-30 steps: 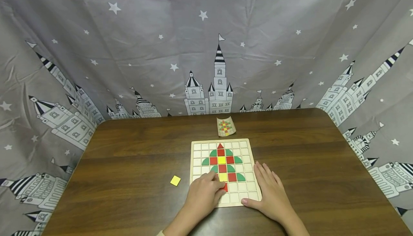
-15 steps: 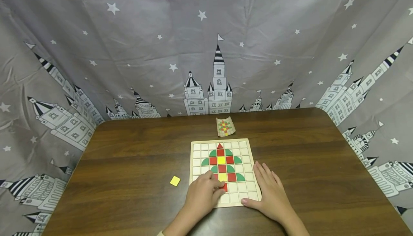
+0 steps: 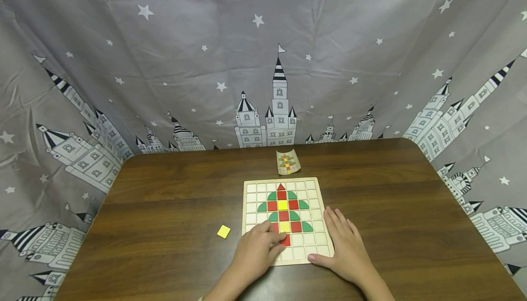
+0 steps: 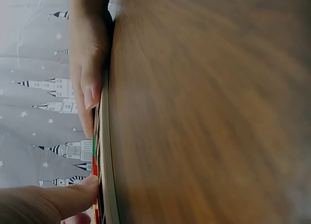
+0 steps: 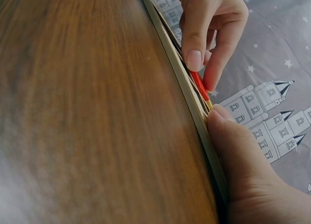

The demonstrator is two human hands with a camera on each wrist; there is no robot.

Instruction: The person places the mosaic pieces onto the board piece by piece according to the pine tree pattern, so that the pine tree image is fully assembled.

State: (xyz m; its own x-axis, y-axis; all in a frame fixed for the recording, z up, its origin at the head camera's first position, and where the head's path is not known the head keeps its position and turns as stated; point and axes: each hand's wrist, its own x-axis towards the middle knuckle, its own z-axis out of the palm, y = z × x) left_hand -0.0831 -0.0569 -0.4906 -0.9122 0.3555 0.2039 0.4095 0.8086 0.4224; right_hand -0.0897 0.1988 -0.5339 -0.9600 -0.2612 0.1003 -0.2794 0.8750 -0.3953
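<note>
A wooden grid board [image 3: 309, 239] lies on the table, bearing a tree-like pattern of red and yellow squares, green quarter-round pieces and a red triangle at its top. My left hand [image 3: 254, 249] reaches over the lower left of the board. Its thumb and index finger pinch a red square tile [image 3: 286, 240] just below the lower yellow square; the right wrist view shows the red tile [image 5: 199, 84] between these fingertips. My right hand [image 3: 349, 251] rests along the board's right edge, fingers extended, with the thumb on the front edge. The left hand hides some lower left cells.
A loose yellow square tile [image 3: 223, 231] lies on the table left of the board. Behind the board is a small curled card [image 3: 288, 162] printed with a similar pattern. A grey curtain [image 3: 197, 90] with castles and stars hangs beyond the brown wooden table [image 3: 164, 191].
My left thumb and index finger have shifted slightly left, so more of the red square tile shows. The right hand has stayed put on the board's edge.
</note>
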